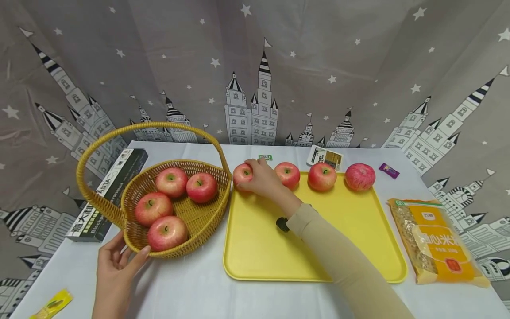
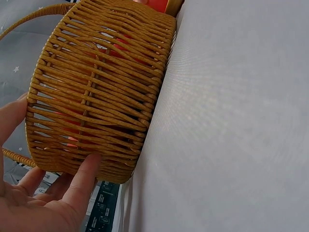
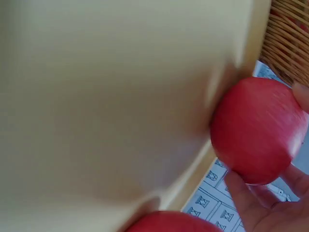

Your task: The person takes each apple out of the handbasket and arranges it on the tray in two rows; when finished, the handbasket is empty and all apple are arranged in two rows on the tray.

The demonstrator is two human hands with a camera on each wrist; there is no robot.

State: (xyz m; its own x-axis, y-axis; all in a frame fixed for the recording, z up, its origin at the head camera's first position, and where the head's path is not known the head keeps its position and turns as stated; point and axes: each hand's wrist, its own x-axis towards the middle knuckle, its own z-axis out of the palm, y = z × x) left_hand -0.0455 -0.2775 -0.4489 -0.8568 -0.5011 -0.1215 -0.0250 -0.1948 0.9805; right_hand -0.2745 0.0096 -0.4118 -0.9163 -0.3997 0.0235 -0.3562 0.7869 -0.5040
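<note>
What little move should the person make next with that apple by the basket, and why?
Perhaps settle the held apple on the yellow tray at its far-left corner and let go: the right hand grips it there, beside three apples lined along the far edge, while the left hand holds the basket.

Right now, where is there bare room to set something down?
The yellow tray is bare on both sides of the right sleeve, in front of the row of four apples. The white tablecloth is free between the left hand and the tray. Crowded: the tray's far edge around the right hand, and the basket with four apples.
</note>
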